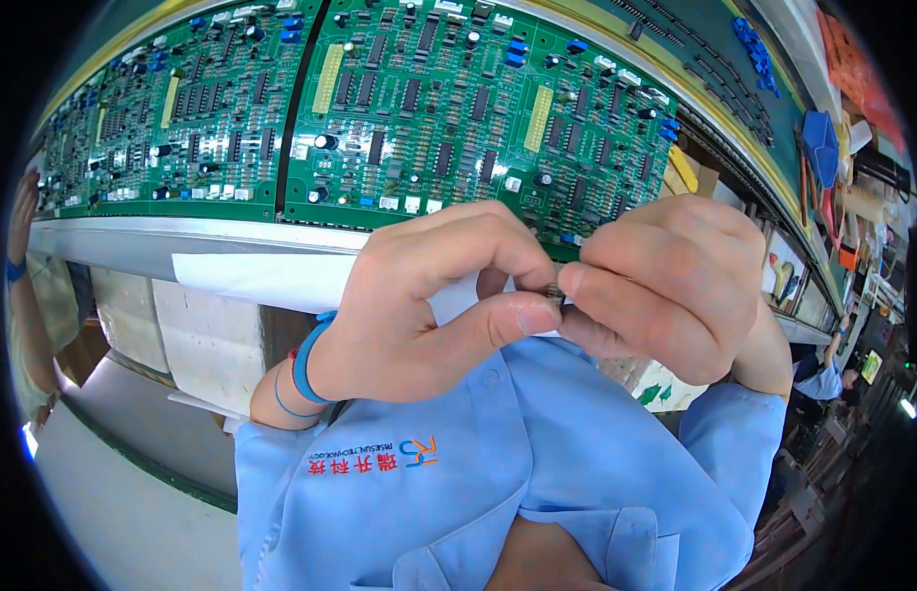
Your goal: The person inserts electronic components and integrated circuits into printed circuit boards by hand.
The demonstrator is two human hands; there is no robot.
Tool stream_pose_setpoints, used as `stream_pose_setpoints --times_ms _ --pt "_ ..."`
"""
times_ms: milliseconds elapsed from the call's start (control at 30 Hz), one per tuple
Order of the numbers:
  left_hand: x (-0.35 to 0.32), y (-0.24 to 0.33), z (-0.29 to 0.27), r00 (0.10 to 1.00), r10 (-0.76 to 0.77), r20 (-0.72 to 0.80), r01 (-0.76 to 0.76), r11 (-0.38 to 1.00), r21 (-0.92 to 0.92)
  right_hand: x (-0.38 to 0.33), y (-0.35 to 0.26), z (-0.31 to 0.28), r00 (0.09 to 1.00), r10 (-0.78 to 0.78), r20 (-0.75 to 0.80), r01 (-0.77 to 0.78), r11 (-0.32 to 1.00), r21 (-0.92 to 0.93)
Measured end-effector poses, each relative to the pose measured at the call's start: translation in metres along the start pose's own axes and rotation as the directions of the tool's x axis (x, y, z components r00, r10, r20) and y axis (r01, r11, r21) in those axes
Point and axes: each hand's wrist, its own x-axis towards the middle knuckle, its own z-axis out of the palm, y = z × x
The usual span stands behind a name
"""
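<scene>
The left hand point(404, 305) and right hand point(680, 286) clamp a small electronic component point(555, 293) (mostly hidden, apparently pinned), best steadied with light pressure.

White sheet point(266, 281) noted at the near side of the metal rail point(114, 236); pale blocks point(197, 330) below. Far left: co-worker's forearm point(33, 335) with blue wristband point(16, 269). Right: blue paddle-shaped item point(820, 146), orange-red sheeting point(857, 74) above it; distant person in blue point(823, 383), bright lamp point(908, 407).
</scene>
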Motion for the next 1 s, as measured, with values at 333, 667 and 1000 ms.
stream_pose_setpoints --times_ms 333,667,1000 --pt "-0.001 0.011 -0.012 0.993 -0.104 0.062 0.110 0.987 -0.121 0.002 -0.007 0.008 0.997 -0.012 -0.078 0.010 1.000 -0.027" --pt "0.000 0.007 -0.012 0.995 -0.076 0.068 0.084 0.989 -0.125 0.002 -0.011 0.009 0.996 0.019 -0.087 -0.025 0.998 -0.060" --pt "0.005 0.009 -0.016 0.988 -0.067 0.139 0.078 0.994 -0.076 0.007 -0.002 0.001 0.984 0.177 -0.027 -0.169 0.969 0.180"
